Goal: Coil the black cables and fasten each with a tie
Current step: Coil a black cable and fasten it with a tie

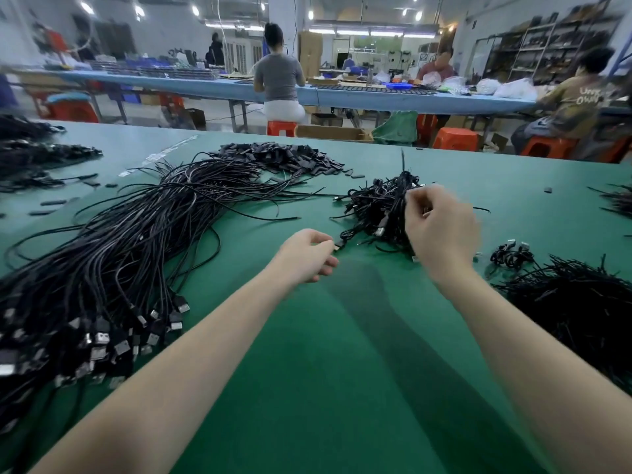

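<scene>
Right hand reaching forward, fingers pinching into heap of tied black cable coils; left hand hovering loosely curled, holding nothing visible, over green table mat

Was a large workshop hall, lit by bright ceiling lamps and long strip lights. Had a green surface across the foreground. Beyond it stood a long blue bench with people seated on orange stools. Held metal shelving, blurred, against the right wall, a white pillar mid-room, and cardboard boxes on the pale floor.
</scene>
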The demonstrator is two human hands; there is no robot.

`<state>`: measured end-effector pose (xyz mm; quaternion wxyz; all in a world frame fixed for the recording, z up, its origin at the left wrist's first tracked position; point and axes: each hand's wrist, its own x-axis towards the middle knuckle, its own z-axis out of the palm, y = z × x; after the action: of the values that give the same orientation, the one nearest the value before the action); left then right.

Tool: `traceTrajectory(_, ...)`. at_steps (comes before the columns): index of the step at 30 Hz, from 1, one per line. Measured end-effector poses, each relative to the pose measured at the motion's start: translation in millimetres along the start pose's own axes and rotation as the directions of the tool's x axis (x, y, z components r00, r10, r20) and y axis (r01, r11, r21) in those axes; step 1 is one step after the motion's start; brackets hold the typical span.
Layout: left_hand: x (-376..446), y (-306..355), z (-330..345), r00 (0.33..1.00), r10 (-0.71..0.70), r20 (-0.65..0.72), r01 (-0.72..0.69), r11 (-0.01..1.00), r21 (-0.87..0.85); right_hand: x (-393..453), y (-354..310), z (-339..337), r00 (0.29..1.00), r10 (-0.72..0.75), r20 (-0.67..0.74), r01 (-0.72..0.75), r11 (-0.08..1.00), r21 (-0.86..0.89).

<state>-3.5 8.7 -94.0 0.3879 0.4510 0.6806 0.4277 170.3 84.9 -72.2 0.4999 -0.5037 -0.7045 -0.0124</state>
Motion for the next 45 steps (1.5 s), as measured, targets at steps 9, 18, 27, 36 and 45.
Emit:
traceTrajectory(9, 16.8, 5.5, -109.1, 0.858, 0.337, -0.388, 0.141, 0.572, 0.808, -43.9, 10.6, 41.5, 0.811, 0.127, 0.571, 0.109, 0.926, -0.36)
traceTrajectory(18, 7.8, -41.0, -214.3, 0.862, -0.019, -0.506, 0.504, 0.132, 0.854, -76.1, 21.5, 45.9, 0.826, 0.022, 0.563, 0.095, 0.979, -0.178)
traceTrajectory(27, -7.4, -39.0, -222.0, 0.909, 0.01, -0.416, 0.415, -0.078, 0.906, -74.3, 23.4, 41.7, 0.816, 0.011, 0.578, 0.083, 0.987, -0.136)
traceTrajectory(36, -21.0, -27.4, -272.4, 0.882, 0.154, -0.446, 0.332, 0.469, 0.818, -73.3, 23.8, 42.9, 0.835, 0.0, 0.551, 0.072, 0.991, -0.109)
traceTrajectory(45, -33.3, -6.3, -273.9, 0.973, -0.083, -0.215, 0.061, 0.993, -0.105, -72.2, 24.9, 45.2, 0.833, 0.0, 0.553, 0.078, 0.99, -0.117)
